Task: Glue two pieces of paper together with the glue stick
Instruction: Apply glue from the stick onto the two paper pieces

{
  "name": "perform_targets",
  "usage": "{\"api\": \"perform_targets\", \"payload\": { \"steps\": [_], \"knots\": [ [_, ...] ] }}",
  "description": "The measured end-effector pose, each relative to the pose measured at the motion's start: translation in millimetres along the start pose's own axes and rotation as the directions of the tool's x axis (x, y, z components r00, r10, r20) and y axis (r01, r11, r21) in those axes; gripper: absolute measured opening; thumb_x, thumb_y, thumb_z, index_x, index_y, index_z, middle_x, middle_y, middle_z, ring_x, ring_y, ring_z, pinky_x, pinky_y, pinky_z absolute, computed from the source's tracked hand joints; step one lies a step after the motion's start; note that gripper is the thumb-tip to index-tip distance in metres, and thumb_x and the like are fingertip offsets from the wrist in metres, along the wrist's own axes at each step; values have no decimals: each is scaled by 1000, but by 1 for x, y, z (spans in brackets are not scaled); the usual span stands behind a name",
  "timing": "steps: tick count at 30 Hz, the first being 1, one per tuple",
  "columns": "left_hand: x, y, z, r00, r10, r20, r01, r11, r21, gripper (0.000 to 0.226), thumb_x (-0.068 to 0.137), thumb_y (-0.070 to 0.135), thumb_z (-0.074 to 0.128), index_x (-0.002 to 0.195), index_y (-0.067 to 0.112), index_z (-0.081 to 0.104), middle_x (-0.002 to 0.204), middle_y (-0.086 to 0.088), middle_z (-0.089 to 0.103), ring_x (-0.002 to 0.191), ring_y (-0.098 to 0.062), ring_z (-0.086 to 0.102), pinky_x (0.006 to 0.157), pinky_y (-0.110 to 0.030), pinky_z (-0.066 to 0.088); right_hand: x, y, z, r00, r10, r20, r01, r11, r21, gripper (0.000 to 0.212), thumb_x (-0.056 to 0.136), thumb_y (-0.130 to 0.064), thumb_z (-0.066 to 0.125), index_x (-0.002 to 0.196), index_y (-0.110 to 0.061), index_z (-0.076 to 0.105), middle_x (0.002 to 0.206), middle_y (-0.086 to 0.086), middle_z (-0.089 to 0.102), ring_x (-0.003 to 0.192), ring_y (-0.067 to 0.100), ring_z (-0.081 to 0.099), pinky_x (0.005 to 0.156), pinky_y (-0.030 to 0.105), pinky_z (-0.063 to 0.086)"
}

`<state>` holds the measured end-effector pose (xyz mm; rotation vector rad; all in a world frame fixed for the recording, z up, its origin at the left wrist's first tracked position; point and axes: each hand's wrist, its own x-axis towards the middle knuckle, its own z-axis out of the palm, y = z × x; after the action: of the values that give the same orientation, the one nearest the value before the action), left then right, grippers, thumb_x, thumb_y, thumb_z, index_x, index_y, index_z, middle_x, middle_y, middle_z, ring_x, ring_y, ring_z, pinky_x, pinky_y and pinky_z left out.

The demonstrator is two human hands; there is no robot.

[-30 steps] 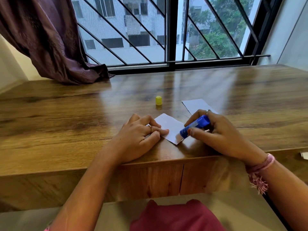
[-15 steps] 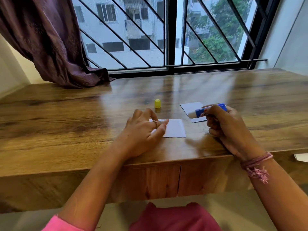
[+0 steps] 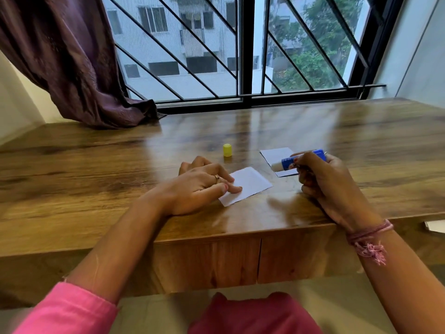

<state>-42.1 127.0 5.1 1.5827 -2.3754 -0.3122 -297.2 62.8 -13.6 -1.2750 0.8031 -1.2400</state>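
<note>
A purple curtain (image 3: pixel 72 63) drapes onto a glossy wooden table (image 3: pixel 96 189) beneath a barred window (image 3: pixel 240 49), which looks out on a white building (image 3: pixel 173 32) and green trees (image 3: pixel 313 44).

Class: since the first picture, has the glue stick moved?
Yes. The glue stick has gone from the near paper to over the far paper, right of the yellow cap.

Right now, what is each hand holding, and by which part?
Right hand grips the glue stick by its blue barrel; left hand only presses the near paper flat.
</note>
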Motion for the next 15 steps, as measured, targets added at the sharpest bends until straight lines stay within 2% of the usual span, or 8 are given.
{"api": "perform_targets", "payload": {
  "steps": [4, 6, 8, 11, 15],
  "knots": [
    [2, 8, 6, 998, 23, -50, -22, 1000, 17, 52, 86, 55, 18, 119, 49, 58, 107, 13, 51, 105, -1, 28, 84, -23, 13, 0, 0, 0, 1000, 2, 0, -2, 1000, -11, 21, 74, -22, 63, 90, -10, 58, 52, -9, 44, 45, 6, 31, 35, 17, 24],
    [4, 8, 9, 996, 36, -87, -33, 999, 39, 57, 85, 57, 15, 121, 46, 58, 104, 12, 49, 102, -2, 28, 84, -23, 13, -1, -1, 1, 1000, 6, -3, -6, 1000, -20, 23, 73, -23, 63, 90, -9, 58, 53, -9, 44, 45, 6, 31, 35, 17, 23],
    [5, 6, 10, 992, 35, -118, -31, 999, 40, 49, 91, 53, 20, 126, 45, 55, 111, 16, 45, 104, -1, 27, 88, -25, 14, -1, -1, 1, 1000, 5, -3, -5, 1000, -27, 22, 74, -24, 64, 90, -10, 59, 53, -9, 44, 46, 6, 31, 35, 18, 23],
    [4, -1, 10, 986, 21, -166, -28, 999, -44, 44, 93, 44, 29, 128, 43, 54, 127, 23, 45, 117, -2, 27, 90, -26, 16, -3, -2, 2, 1000, -7, -3, 7, 999, -49, 12, 79, -20, 62, 87, -12, 60, 54, -8, 44, 48, 8, 30, 36, 19, 22],
    [6, -10, 9, 999, -8, -32, 6, 998, -67, 42, 90, 45, 34, 128, 42, 49, 142, 31, 39, 128, -4, 22, 94, -33, 14, -5, -2, 5, 1000, -11, -24, 8, 995, -103, 7, 83, -14, 60, 89, -12, 63, 54, -6, 42, 49, 9, 30, 37, 20, 22]
  ]
}}
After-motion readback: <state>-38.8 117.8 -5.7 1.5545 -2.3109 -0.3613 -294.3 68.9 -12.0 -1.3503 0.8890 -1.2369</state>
